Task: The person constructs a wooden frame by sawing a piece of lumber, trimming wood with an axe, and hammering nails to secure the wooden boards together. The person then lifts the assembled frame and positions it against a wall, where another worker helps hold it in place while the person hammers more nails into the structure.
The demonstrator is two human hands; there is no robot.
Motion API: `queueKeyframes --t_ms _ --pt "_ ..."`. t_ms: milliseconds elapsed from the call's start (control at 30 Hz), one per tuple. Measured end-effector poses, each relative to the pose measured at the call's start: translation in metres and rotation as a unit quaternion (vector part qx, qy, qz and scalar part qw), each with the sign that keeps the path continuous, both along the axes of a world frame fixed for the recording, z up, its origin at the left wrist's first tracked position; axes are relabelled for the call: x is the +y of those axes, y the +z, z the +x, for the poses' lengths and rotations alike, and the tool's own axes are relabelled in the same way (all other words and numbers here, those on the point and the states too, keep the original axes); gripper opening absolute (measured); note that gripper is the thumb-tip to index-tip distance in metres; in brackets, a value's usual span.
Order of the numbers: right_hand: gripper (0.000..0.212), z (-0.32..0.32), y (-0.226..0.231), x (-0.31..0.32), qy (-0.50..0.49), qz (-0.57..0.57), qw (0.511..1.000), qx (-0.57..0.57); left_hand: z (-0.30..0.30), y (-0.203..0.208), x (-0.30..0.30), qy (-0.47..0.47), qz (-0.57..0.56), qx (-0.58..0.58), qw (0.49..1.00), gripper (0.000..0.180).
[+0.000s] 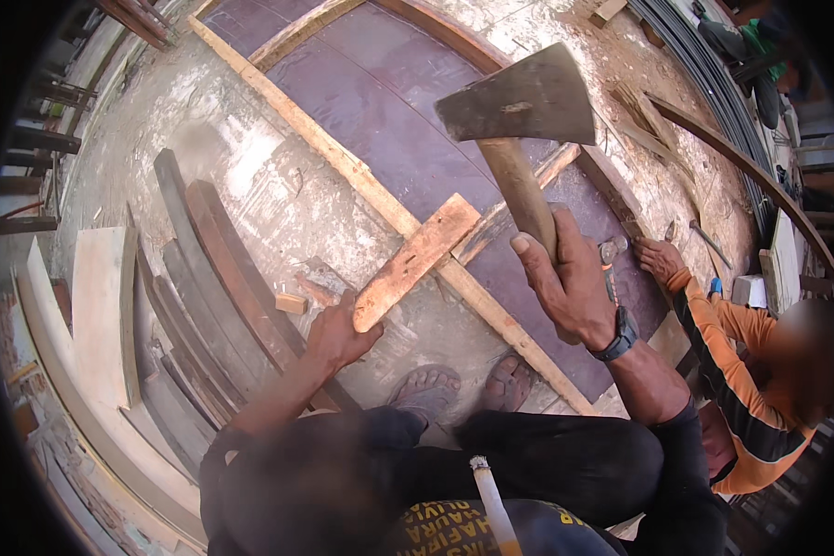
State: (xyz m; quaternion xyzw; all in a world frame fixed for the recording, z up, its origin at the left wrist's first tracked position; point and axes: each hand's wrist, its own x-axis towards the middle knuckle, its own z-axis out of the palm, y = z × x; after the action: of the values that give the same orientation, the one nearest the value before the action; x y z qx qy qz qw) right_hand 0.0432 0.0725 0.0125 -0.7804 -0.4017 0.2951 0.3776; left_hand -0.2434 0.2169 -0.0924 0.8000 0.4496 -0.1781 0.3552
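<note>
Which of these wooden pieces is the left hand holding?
The short reddish plank, slanting over the long pale rail; the left hand grips only this one.

One axe [519, 97], one hand-held wooden block [417, 264], one wristwatch [619, 335], one cigarette [495, 505], two feet [426, 385] (both sandalled), one co-worker [760, 398]

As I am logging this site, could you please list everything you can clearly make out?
hatchet: 1, grey and brown, upper centre
wood piece: 1, reddish-tan, centre
timber frame: 1, brown, across centre
panelling: count unclear, purple, beneath frame
offcut: 1, tan, left of centre
curved timbers: several, brown and grey, left
planks: several, beige, far left
rods: several, dark, upper right
co-worker: 1, orange and black clothing, right
cigarette: 1, white, bottom centre
sandals: 2, grey-brown, below centre
watch: 1, dark, right wrist
left hand: 1, gripping wood piece
right hand: 1, gripping hatchet
</note>
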Motion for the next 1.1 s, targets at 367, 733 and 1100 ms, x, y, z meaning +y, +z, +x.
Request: queueKeyframes --t_ms 367,733,1100 --pt "0.026 0.023 -0.023 0.012 0.094 -0.019 0.995 -0.04 -0.016 -0.009 -0.004 -0.026 0.005 -0.004 1.0 0.068" --pt "0.037 0.024 -0.03 0.013 0.093 -0.098 0.987 -0.092 -0.005 -0.012 0.006 -0.025 0.033 -0.036 0.998 0.07" --pt "0.032 0.029 -0.05 0.01 0.159 -0.085 0.974 -0.135 0.01 -0.014 0.019 -0.017 0.039 -0.029 0.999 0.066"
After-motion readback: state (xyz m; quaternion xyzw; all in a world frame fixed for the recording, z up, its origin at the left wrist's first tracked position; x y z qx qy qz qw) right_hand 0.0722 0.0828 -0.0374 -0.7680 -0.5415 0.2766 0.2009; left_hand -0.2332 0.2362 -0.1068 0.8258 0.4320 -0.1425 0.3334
